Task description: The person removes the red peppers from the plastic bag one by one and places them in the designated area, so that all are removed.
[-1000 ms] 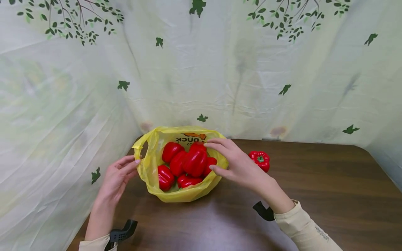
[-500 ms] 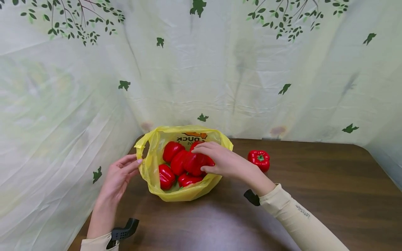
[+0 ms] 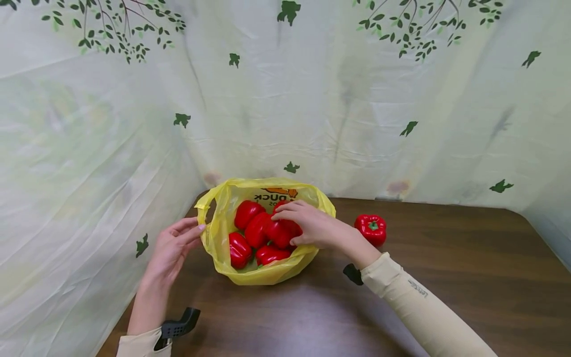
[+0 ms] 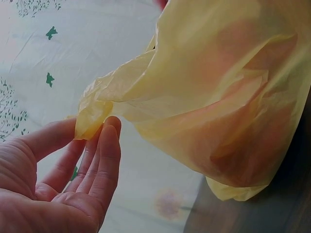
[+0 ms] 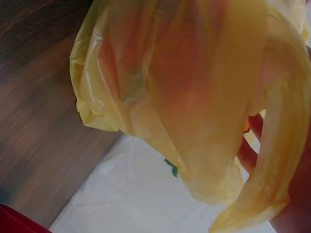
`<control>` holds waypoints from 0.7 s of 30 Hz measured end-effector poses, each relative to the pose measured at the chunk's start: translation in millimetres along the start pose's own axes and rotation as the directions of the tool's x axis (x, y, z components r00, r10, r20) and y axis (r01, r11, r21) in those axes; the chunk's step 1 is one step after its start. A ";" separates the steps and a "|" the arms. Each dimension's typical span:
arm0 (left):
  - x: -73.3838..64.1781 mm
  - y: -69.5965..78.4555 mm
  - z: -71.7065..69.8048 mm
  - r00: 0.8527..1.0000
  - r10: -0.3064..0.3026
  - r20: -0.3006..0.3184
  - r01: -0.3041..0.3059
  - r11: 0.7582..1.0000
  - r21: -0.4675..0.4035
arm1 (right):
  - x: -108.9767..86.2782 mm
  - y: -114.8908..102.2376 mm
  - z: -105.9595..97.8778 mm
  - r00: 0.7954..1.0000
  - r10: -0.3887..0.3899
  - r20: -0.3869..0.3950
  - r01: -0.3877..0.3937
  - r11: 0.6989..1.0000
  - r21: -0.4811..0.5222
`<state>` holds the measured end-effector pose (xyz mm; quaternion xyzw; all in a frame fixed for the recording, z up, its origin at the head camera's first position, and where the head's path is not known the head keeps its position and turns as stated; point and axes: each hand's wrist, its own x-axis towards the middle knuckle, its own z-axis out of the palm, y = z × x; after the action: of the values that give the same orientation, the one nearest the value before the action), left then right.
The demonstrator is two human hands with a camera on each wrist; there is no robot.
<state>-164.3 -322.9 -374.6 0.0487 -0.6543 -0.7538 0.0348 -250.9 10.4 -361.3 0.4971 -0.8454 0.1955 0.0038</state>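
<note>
A yellow plastic bag [image 3: 263,277], its mouth spread wide, stands on the wooden table with several red bell peppers [image 3: 248,214] inside. At its left side my left hand [image 3: 171,253] pinches the bag's handle loop [image 4: 95,119] between thumb and fingertips. My right hand [image 3: 316,225] reaches over the right rim into the bag, its fingers curled round a bell pepper [image 3: 281,234] on top of the pile. In the right wrist view the bag's yellow film covers most of that hand, and the peppers show only as red shapes through it.
One more red bell pepper [image 3: 371,230] sits on the table [image 3: 455,267] to the right of the bag, beyond the right forearm. A pale curtain [image 3: 348,109] with leaf prints hangs behind the table and along its left side.
My right hand has moved left and into the bag, closing round the top bell pepper, which has turned slightly. The left hand has stayed at the handle.
</note>
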 end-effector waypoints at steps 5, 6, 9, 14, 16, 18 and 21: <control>1.0 -0.5 -0.3 1.000 -0.006 -0.001 0.006 1.000 0.000 | 4.4 4.7 7.1 1.000 0.013 0.016 -0.013 1.000 -0.024; 1.0 -0.6 -0.5 1.000 -0.007 -0.001 0.007 1.000 0.001 | 5.2 5.6 8.9 1.000 0.019 0.020 -0.019 0.999 -0.029; 0.9 -1.0 -0.8 1.000 -0.011 0.000 0.011 1.000 -0.004 | 7.1 7.5 14.1 0.999 0.036 0.024 -0.035 0.999 -0.036; 0.6 -1.1 -1.4 1.000 -0.013 -0.002 0.013 1.000 -0.009 | 8.8 8.4 19.6 0.998 0.056 -0.005 -0.056 0.998 -0.013; 0.6 -0.7 -1.6 1.000 -0.014 -0.004 0.013 1.000 -0.005 | 9.2 8.0 20.0 0.998 0.065 -0.015 -0.065 0.998 -0.002; 0.8 -0.4 -1.9 1.000 -0.012 -0.003 0.012 1.000 -0.006 | 9.4 7.8 20.1 0.997 0.074 -0.023 -0.074 0.997 0.006; 1.2 -0.4 -2.5 1.000 -0.009 0.000 0.009 1.000 -0.006 | 8.9 6.9 19.8 0.996 0.084 -0.040 -0.084 0.996 0.022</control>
<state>-165.2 -325.4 -375.4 0.0516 -0.6518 -0.7560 0.0317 -257.5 -0.7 -380.1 0.4570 -0.8633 0.2141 0.0078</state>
